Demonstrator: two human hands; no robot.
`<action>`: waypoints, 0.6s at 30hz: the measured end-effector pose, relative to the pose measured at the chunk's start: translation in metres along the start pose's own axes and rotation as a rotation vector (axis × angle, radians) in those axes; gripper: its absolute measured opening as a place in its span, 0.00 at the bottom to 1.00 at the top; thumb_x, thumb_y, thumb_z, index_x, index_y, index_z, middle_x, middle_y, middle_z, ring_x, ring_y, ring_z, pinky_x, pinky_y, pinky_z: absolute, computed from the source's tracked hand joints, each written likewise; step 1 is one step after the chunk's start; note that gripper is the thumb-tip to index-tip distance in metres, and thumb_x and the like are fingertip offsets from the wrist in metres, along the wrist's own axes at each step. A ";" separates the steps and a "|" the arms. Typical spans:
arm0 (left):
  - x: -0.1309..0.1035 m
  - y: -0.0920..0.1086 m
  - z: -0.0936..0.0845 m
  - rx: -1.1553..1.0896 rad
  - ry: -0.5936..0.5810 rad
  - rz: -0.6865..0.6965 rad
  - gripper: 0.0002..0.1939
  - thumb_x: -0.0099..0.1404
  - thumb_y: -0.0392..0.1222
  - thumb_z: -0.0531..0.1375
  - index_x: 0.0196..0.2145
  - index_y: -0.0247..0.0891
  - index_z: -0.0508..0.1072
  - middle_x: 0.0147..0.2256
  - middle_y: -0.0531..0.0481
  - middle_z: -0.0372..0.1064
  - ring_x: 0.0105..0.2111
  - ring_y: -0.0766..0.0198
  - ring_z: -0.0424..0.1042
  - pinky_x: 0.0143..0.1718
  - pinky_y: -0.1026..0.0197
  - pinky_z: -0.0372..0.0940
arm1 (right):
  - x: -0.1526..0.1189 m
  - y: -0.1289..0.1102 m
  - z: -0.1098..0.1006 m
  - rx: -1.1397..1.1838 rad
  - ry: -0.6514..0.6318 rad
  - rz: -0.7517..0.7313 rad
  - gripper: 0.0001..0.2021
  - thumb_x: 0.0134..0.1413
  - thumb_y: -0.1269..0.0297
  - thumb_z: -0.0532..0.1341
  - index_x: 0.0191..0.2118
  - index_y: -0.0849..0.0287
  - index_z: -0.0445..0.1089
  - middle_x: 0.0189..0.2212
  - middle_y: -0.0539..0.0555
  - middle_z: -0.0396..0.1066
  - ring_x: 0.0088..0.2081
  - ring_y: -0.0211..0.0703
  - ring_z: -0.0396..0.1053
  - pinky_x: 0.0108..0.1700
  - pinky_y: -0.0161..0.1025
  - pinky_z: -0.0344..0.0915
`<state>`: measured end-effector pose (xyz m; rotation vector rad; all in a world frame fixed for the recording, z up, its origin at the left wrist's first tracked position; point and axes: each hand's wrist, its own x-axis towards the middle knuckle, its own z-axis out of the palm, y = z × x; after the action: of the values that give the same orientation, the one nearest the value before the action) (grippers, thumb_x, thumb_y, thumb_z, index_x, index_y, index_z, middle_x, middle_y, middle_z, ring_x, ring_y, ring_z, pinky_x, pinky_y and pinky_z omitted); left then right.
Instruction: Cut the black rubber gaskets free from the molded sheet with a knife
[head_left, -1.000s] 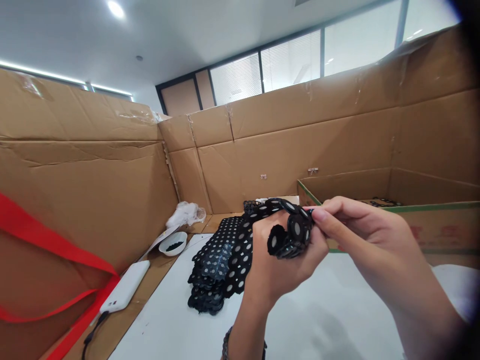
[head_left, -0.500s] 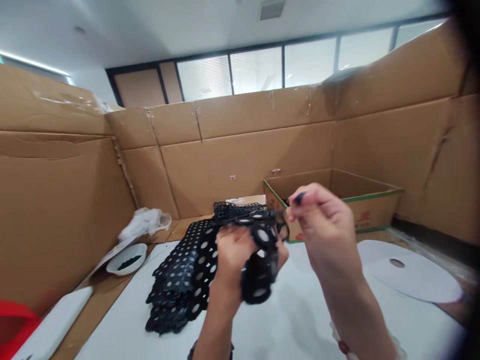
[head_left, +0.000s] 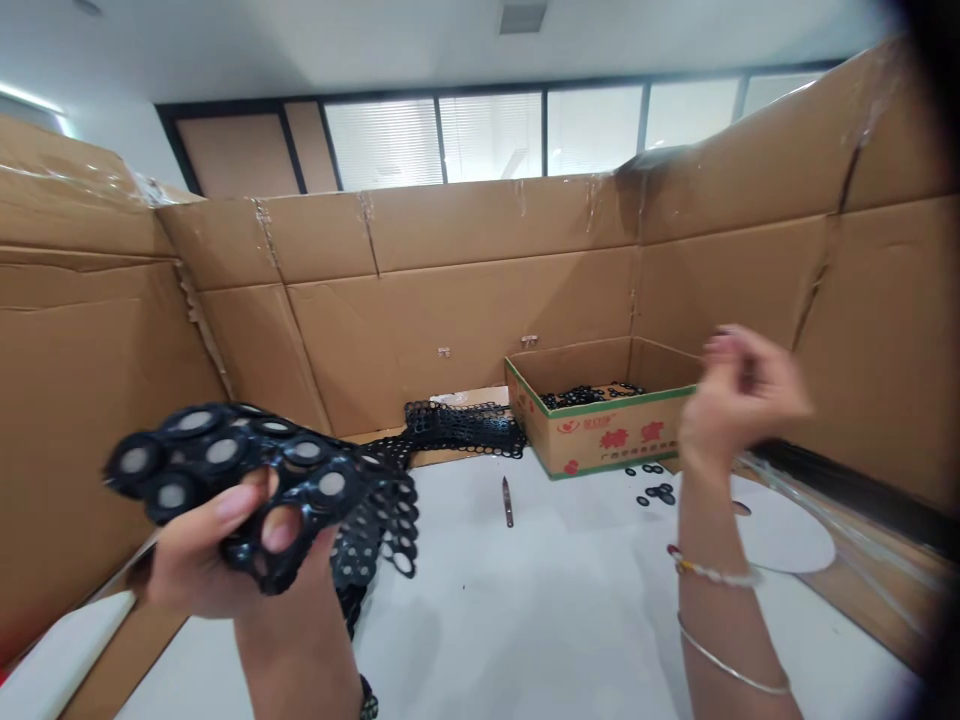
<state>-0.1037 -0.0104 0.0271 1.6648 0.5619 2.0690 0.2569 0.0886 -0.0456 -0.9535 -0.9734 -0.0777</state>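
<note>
One black mesh (head_left: 306,452) at left of frame, clamped in the left hand (head_left: 199,575), loose end trailing toward centre. The right hand (head_left: 739,400) is up at right, fingers curled in; blurred, can't tell if it's pinching anything. Step looks like mesh handling above the surface (head_left: 480,630). Floppy stuff, so next move calls for firm left grip. Rings (head_left: 660,492) lie near the box (head_left: 607,432).

Left hand (head_left: 240,545) — gripping black dotted material (head_left: 300,470) — above white table (head_left: 480,630)
</note>
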 end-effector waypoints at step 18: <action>-0.015 -0.024 0.048 -0.140 -0.188 -0.468 0.11 0.44 0.43 0.60 0.11 0.41 0.63 0.10 0.55 0.55 0.12 0.67 0.55 0.14 0.62 0.55 | -0.089 -0.101 0.098 0.768 -1.338 0.469 0.32 0.55 0.33 0.49 0.37 0.58 0.74 0.36 0.57 0.75 0.39 0.43 0.71 0.44 0.40 0.68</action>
<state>-0.0521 0.0031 0.0113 1.4594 0.6537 1.5634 0.0929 0.0669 -0.0247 -0.3852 -1.7385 1.3904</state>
